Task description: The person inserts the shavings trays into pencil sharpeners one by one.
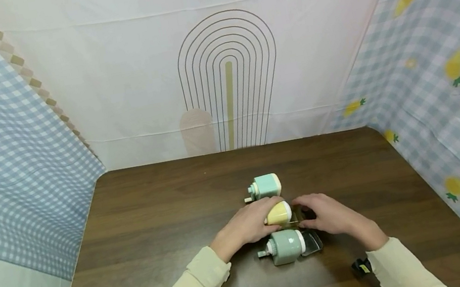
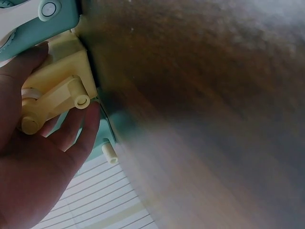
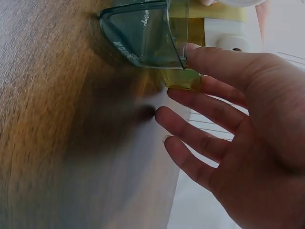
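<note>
In the head view my left hand (image 1: 250,222) grips a yellow crank pencil sharpener (image 1: 278,213) lying on the table. The left wrist view shows its crank handle (image 2: 59,102) between my thumb and fingers. At the sharpener's other end, my right hand (image 3: 257,114) pinches its see-through yellow shavings drawer (image 3: 183,79), thumb on one side and index finger on the other. A grey-green sharpener (image 1: 287,245) lies on the near side, its clear dark-tinted drawer (image 3: 143,36) sticking out beside my right thumb. A mint sharpener (image 1: 267,185) lies on the far side.
A small black object with a yellow mark (image 1: 361,267) lies by the right sleeve. The brown wooden table (image 1: 153,203) meets a patterned cloth (image 1: 131,79) at the back. Checked cloths hang along both sides.
</note>
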A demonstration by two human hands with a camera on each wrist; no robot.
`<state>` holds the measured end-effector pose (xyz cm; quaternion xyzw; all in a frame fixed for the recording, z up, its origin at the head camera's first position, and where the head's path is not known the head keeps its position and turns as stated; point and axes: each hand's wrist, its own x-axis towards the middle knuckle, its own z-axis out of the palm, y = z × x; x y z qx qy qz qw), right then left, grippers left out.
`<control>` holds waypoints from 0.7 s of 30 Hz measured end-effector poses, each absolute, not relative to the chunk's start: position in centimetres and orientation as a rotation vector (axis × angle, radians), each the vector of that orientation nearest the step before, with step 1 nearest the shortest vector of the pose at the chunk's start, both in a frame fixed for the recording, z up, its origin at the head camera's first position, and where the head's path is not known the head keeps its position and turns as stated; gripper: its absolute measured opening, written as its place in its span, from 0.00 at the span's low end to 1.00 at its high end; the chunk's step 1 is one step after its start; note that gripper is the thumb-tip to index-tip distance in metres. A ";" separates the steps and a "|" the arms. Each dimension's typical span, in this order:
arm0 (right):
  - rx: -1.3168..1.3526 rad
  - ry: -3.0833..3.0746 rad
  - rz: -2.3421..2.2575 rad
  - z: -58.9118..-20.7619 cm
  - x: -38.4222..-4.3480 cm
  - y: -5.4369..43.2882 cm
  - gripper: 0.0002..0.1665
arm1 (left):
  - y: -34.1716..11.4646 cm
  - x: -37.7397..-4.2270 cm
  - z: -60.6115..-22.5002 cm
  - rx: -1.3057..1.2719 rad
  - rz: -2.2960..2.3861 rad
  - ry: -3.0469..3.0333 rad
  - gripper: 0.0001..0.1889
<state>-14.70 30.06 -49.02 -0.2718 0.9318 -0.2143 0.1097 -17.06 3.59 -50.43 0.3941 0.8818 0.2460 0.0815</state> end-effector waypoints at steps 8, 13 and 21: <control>-0.764 2.749 -0.604 -48.9 -14.7 29.4 0.33 | 3.5 -17.0 -50.2 1.168 0.748 2.631 0.32; -0.765 2.749 -0.603 -49.0 -14.7 29.3 0.33 | 3.5 -17.1 -50.3 1.163 0.749 2.632 0.32; -0.773 2.753 -0.655 -49.3 -14.6 28.7 0.33 | 3.5 -17.1 -50.5 1.162 0.761 2.625 0.32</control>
